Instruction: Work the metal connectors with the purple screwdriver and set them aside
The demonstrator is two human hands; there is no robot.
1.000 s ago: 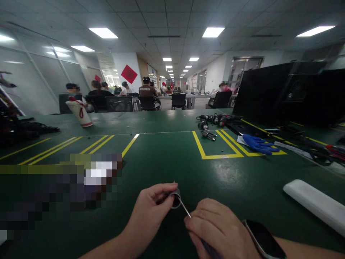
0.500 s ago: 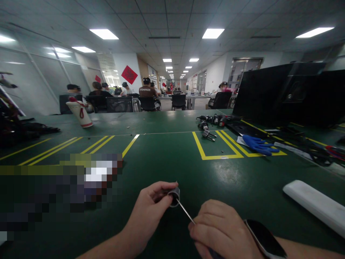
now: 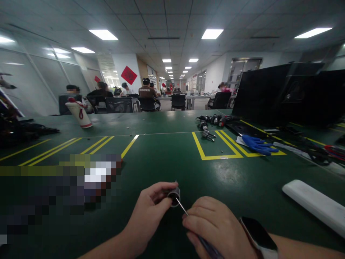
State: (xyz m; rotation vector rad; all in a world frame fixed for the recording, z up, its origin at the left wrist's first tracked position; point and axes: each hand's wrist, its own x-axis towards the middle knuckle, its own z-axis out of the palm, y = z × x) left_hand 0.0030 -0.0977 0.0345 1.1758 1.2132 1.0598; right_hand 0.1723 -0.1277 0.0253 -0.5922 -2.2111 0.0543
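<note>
Low over the green table, my left hand pinches a small dark cylindrical part with a metal rim between thumb and fingers. My right hand, with a watch on its wrist, is closed around a thin metal tool. The tool's slim shaft slants up and left, and its tip reaches into the open end of the part. Its dark handle shows below my fingers.
A white flat bar lies at the right. A blue glove, small metal parts and cables lie by yellow floor-tape markings. Dark monitors stand at the right, a white cup at the far left. People sit at desks behind.
My right hand has moved slightly left toward the part, so less of the tool's shaft shows. My left hand holds the part almost where it was.
</note>
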